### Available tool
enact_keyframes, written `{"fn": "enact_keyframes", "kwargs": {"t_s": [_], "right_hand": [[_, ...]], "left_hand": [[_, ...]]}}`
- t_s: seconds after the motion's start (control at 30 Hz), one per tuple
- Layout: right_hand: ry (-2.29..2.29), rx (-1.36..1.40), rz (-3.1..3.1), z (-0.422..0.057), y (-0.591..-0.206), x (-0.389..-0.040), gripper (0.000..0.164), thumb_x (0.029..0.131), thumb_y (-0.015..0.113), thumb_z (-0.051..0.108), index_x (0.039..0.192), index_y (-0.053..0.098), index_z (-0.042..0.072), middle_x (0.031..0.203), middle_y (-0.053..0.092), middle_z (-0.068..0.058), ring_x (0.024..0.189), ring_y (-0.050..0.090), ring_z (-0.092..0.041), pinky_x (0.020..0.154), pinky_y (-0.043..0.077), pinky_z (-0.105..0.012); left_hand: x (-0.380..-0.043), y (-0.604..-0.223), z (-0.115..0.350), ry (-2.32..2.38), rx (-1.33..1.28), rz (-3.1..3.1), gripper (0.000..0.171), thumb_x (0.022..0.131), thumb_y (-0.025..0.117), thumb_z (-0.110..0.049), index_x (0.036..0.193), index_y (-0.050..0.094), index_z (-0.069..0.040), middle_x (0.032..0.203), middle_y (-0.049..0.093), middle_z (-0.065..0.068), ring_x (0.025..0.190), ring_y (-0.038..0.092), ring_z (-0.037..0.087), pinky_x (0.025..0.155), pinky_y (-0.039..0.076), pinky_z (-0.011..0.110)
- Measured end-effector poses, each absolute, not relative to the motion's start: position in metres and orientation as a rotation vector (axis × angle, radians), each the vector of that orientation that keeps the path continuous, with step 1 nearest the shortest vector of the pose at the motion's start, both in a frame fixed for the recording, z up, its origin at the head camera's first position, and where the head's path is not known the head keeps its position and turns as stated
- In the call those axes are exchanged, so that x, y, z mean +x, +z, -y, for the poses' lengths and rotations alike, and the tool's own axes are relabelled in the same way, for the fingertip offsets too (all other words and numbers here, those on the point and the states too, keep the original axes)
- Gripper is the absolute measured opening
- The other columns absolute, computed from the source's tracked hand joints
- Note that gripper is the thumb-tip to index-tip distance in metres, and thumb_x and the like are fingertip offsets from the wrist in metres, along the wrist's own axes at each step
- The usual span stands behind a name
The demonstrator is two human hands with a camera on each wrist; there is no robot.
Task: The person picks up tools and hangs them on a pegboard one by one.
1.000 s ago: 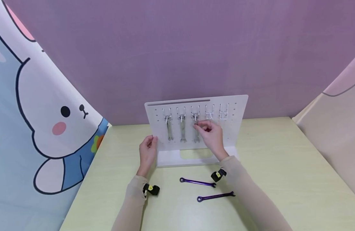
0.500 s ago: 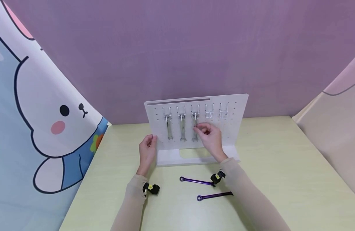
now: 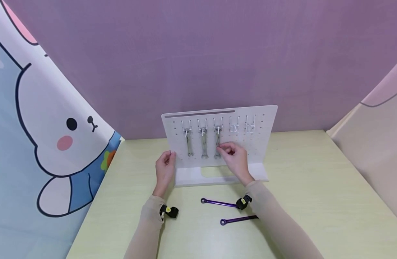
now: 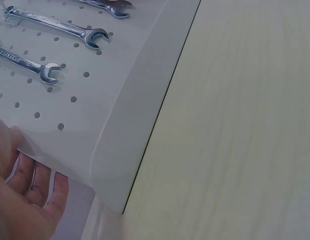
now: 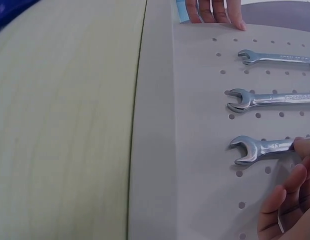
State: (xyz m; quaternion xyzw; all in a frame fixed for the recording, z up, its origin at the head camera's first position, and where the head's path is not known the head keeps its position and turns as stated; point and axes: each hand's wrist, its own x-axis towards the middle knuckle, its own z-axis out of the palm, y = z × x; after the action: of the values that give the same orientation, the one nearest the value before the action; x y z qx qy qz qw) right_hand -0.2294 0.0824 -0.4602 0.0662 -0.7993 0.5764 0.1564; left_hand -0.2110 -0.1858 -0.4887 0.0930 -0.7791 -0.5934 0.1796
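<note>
A white pegboard stand stands on the table, with three silver combination wrenches hanging in a row from its hooks. My left hand holds the board's left edge, thumb in front and fingers behind, as the left wrist view shows. At the third silver wrench, my right hand pinches the lower shaft just above the open jaw; part of the grip is out of frame in the right wrist view. The middle wrench and left wrench hang untouched.
Two white hooks, one and another, hold nothing to the right. Two purple wrenches, the upper and lower, lie on the table, their right ends hidden by my right wrist camera and sleeve. A purple backdrop rises behind.
My right hand has slid down along the third silver wrench. That wrench's lower end has shifted slightly left and hangs straighter. My left hand has stayed at the board's edge.
</note>
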Motion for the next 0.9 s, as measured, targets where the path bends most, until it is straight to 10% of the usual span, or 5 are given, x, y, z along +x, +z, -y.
{"fn": "enact_keyframes", "kwargs": {"t_s": [0.9], "right_hand": [[1.673,0.197,2.386,-0.091,-0.473,-0.225,0.012,0.095,0.082,0.019,0.101,0.083,0.008,0.079,0.071,-0.006,0.064,0.054,-0.01,0.057,0.04,-0.021]], "left_hand": [[-0.213,-0.49,0.187,-1.663,0.257,2.218,0.026,0.109,0.063,-0.02,0.118,0.073,0.002,0.113,0.076,0.023,0.089,0.06,0.007,0.081,0.047,0.017]]}}
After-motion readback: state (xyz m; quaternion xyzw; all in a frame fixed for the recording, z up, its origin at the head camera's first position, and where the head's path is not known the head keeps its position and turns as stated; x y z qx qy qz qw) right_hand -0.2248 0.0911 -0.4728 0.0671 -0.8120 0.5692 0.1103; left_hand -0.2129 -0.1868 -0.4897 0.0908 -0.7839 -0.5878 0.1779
